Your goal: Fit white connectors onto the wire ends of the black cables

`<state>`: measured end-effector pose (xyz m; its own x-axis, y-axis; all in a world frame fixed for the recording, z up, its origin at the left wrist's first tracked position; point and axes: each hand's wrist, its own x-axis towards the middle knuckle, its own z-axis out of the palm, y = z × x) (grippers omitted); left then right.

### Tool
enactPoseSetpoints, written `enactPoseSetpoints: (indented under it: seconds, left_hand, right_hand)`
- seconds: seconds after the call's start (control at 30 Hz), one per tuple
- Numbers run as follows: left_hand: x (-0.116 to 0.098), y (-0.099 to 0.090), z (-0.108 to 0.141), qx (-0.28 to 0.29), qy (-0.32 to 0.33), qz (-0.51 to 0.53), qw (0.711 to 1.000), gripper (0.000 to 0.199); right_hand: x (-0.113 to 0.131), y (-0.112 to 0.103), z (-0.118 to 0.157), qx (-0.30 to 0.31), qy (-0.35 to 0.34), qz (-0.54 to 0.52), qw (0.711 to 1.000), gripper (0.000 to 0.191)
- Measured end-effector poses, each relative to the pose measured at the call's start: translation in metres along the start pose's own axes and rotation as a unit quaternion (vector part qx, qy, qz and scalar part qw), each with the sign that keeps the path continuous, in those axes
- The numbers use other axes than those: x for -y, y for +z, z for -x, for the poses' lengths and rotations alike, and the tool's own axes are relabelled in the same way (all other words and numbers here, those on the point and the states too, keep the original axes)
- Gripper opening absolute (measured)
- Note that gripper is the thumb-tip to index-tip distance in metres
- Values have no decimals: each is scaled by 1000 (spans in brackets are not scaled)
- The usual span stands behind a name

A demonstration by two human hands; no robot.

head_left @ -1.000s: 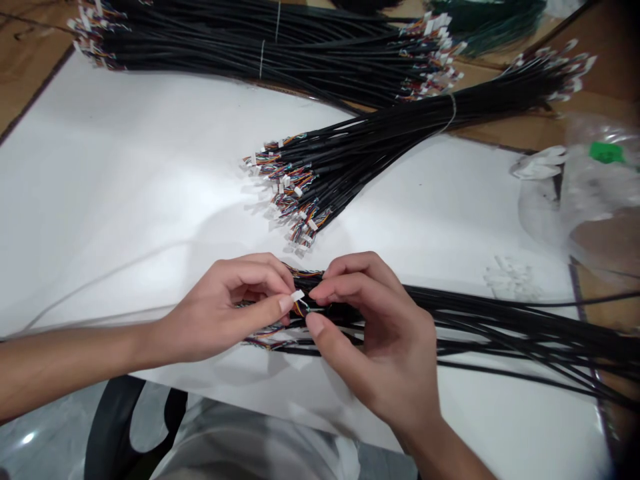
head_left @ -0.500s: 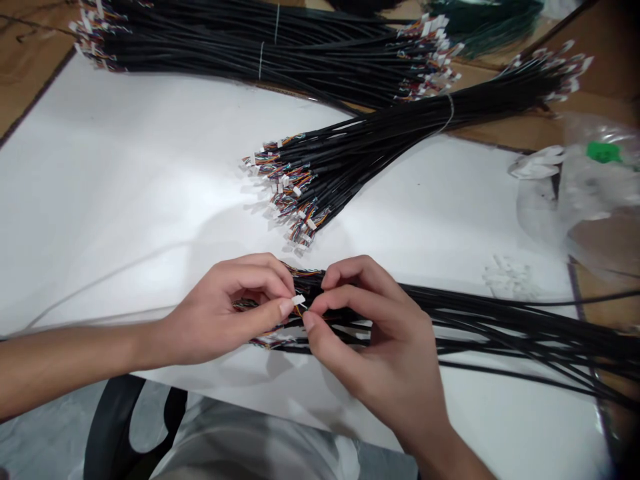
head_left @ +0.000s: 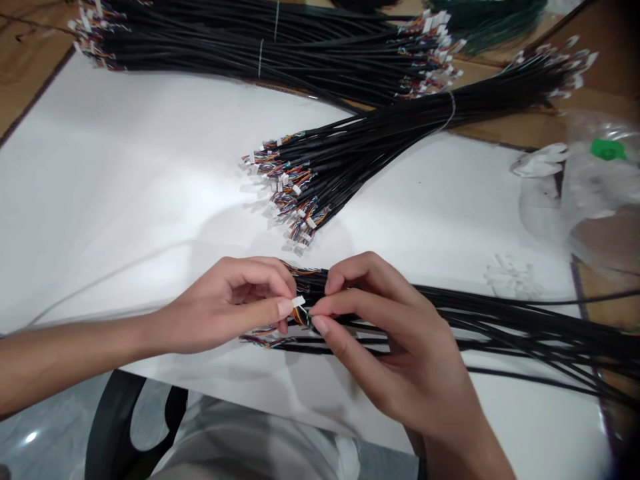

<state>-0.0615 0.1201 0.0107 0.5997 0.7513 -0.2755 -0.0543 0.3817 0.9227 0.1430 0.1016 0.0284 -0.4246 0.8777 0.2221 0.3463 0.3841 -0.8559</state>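
Between the thumb and fingers of my left hand (head_left: 235, 303) is a small white connector (head_left: 299, 302). Thin coloured wires (head_left: 301, 316) run from it toward my right hand (head_left: 385, 327). My right thumb and index finger pinch a wire just right of the connector; the exact strand at the fingertips is too small to tell. Under both hands lies a loose group of black cables (head_left: 500, 320), stretching off to the right. Their stripped ends, with multicoloured wires (head_left: 267, 339), show below and behind my left fingers.
A tied black cable bundle (head_left: 380, 137) with white connectors lies beyond my hands. Another large bundle (head_left: 210, 50) spans the back. To the right are a pile of small white connectors (head_left: 513, 275) and a clear plastic bag (head_left: 600, 193). White sheet (head_left: 125, 167) covers the cardboard surface.
My right hand has shifted slightly right and down, away from the connector, and more of the coloured wires shows between the hands. My left hand keeps hold of the connector.
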Motion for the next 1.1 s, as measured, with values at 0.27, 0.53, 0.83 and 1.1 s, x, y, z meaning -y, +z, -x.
enactPoseSetpoints:
  seconds: [0.27, 0.53, 0.83, 1.1]
  left_hand:
    - [1, -5, 0, 68, -98, 54, 991, 15]
    - [3, -7, -4, 119, -137, 99, 978, 16]
    - [-2, -2, 0, 37, -60, 67, 995, 18]
    - [-3, -1, 0, 5, -26, 49, 998, 17]
  right_hand:
    - [-9, 4, 3, 29, -65, -9, 997, 17]
    - [-11, 5, 5, -29, -169, 83, 982, 34]
    - [1, 10, 4, -87, -40, 8, 995, 18]
    - [5, 27, 8, -163, -39, 86, 982, 22]
